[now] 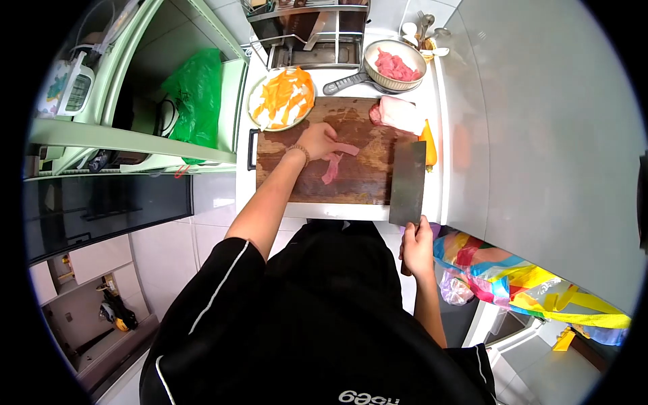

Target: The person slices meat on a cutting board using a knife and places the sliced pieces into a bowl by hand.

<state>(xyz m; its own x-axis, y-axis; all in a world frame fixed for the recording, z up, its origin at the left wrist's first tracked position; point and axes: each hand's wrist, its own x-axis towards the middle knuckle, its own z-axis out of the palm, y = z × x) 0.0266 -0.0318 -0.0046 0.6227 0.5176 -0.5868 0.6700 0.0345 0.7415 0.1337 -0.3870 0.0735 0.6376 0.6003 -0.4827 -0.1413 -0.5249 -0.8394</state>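
My left hand (319, 141), with a beaded bracelet at the wrist, is over the wooden cutting board (290, 182). Its fingers are closed on a strip of raw meat (347, 148). Another piece of meat (330, 170) lies on the board just below those fingers. My right hand (418, 244) grips the handle of a cleaver (408, 182) near the counter's front edge. The broad blade points away from me over the board's right side. A larger block of raw meat (399, 113) with a pale layer sits at the board's far right corner.
Behind the board stand a plate (252, 101) of orange and white slices and a bowl (420, 74) of cut meat, with a dark handle beside it. A carrot (430, 144) lies at the right. A knife rack (310, 40) is at the back; a grey panel (533, 121) borders the right.
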